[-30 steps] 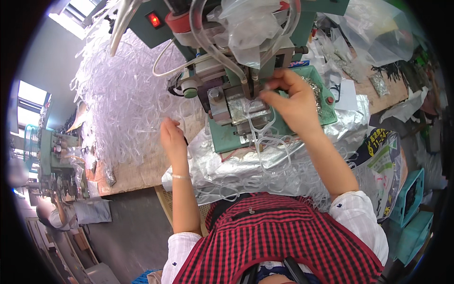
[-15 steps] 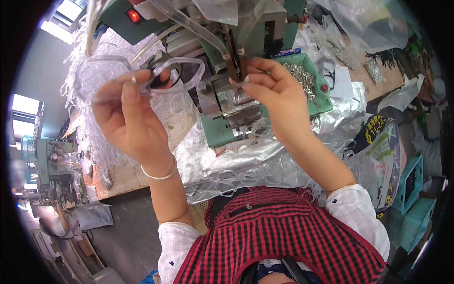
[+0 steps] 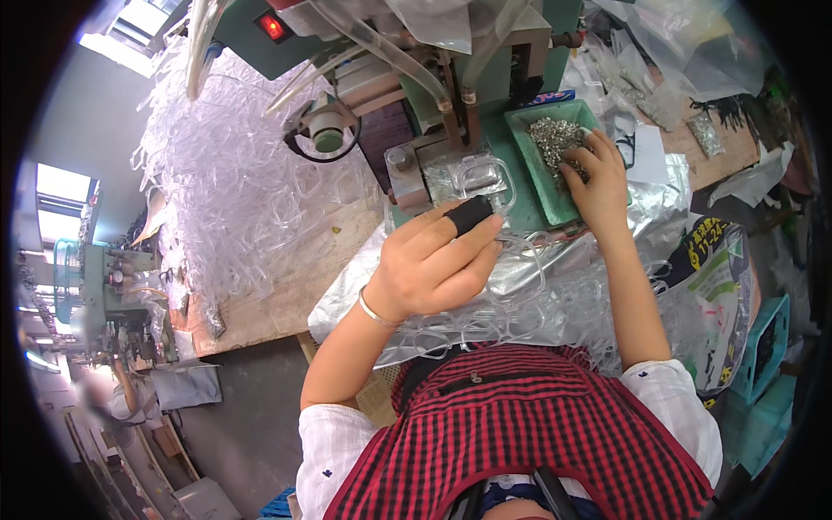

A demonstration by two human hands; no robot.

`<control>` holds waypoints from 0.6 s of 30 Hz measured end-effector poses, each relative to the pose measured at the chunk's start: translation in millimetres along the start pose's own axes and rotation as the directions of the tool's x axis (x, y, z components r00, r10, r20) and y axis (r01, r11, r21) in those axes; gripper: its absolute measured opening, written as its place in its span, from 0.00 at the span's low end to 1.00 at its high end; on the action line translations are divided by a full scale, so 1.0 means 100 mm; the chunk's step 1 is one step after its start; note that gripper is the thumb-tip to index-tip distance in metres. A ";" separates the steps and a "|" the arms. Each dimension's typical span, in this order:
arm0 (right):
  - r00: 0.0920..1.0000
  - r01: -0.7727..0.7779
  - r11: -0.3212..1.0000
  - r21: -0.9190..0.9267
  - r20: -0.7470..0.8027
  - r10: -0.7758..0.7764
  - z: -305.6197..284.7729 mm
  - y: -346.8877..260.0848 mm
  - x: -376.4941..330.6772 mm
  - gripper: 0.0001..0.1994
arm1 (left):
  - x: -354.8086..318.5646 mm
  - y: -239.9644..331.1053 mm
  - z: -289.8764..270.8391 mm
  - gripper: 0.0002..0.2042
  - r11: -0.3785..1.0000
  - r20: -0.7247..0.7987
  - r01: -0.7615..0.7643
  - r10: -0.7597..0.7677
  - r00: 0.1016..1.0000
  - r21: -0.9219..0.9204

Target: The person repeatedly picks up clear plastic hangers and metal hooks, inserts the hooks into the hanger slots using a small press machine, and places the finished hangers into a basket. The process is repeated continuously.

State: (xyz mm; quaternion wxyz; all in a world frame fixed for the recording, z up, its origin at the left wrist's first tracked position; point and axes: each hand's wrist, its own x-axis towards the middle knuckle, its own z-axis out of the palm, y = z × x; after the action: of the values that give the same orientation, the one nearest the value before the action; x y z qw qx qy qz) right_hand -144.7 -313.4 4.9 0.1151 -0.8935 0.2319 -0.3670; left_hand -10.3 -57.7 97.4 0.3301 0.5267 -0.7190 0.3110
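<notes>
My left hand, with black tape round one finger, is closed on a clear plastic eyeglass frame. One rim of it lies over the metal fixture block of a green bench machine, below two brown upright prongs. My right hand reaches into a green tray. Its thumb and fingertips are bent together among a heap of small shiny metal parts; what sits between them is too small to make out.
A big pile of clear frames covers the bench at left. More clear frames lie on silver sheeting along the near edge. The machine carries a red lit switch and a round green-topped knob. Teal crates stand at right.
My left hand has swung right and down, bringing the eyeglass frame from beside the machine to its fixture. My right hand has left the prongs and moved right into the tray.
</notes>
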 end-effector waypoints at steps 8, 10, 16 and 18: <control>0.999 0.000 0.998 0.065 -0.053 0.003 0.03 -0.14 0.18 0.03 | -0.08 0.12 -0.04 0.10 0.987 0.011 0.138 -0.137 0.990 -0.081; 0.999 -0.010 0.998 0.064 -0.048 0.013 0.06 -0.10 0.16 0.03 | -0.10 0.34 -0.06 0.11 0.938 -0.019 0.316 -0.321 0.947 -0.141; 0.982 -0.151 0.945 0.291 -0.068 0.178 -0.14 -0.10 0.00 0.04 | -0.68 0.62 -0.92 0.07 0.612 -0.389 0.685 -0.564 0.729 0.395; 0.960 -0.265 0.874 0.407 0.027 0.278 -0.22 -0.20 0.06 0.05 | -0.54 0.34 -1.25 0.10 0.577 -0.606 0.772 -0.522 0.600 0.268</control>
State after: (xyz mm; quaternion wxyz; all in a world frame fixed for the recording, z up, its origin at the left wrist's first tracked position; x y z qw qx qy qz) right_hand -149.9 -299.8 31.3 0.3451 -0.8024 0.2753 -0.4017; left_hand -12.0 80.4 124.3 0.4334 0.7347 -0.2558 0.4549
